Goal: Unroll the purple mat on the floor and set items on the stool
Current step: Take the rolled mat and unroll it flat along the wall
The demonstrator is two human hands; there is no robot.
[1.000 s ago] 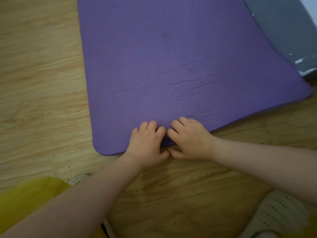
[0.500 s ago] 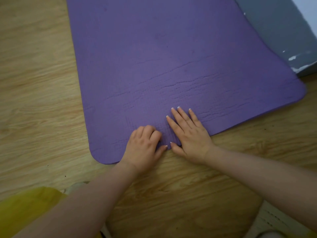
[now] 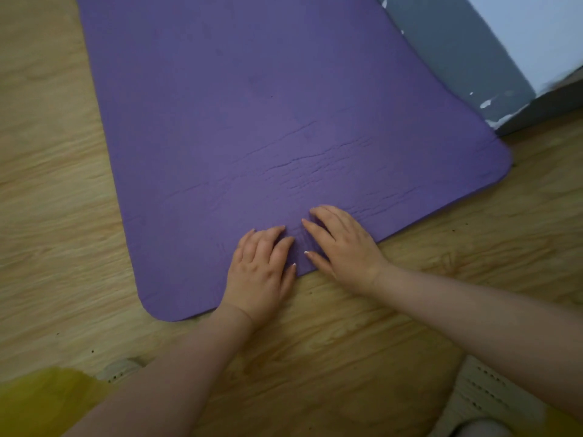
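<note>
Since a second ago, I am seeing both hands uncurling: the left hand [image 3: 259, 272] and the right hand [image 3: 342, 247] are now lying with fingers mostly stretched out, pressing down, gripping nothing. The purple mat [image 3: 268, 121] is lying spread flat on the wooden floor [image 3: 47, 200], its near edge running under both palms, wrinkles showing just beyond the right fingertips. A grey skirting [image 3: 467, 58] is bordering the mat's far right side.

Mat [image 3: 268, 121] lying flat on the floor [image 3: 47, 184]; left hand [image 3: 262, 272] and right hand [image 3: 344, 247] resting side by side on its near edge.
</note>
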